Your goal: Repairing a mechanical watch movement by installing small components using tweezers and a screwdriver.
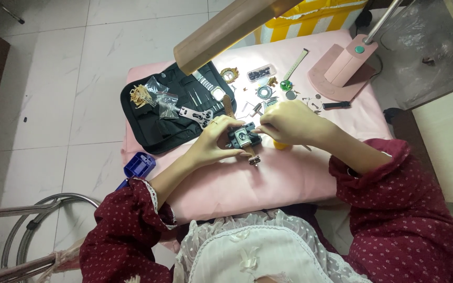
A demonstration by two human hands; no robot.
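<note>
My left hand (213, 140) grips a small black watch-case holder (244, 137) with a watch case clamped in it, on the pink tabletop (247, 181). My right hand (289, 123) is pinched on a thin tool whose tip touches the watch from the right; the tool is mostly hidden by my fingers. A brown strap with a metal buckle (253, 158) sticks out below the holder. Something yellow (280, 145) peeks out under my right hand.
A black tool roll (153, 131) with tweezers, plastic bags and a metal wrench lies open at the left. Small watch parts, a strap and a green round piece (286, 84) are scattered behind. A pink desk lamp base (342, 71) stands at the right. A blue box (139, 165) sits at the table's left edge.
</note>
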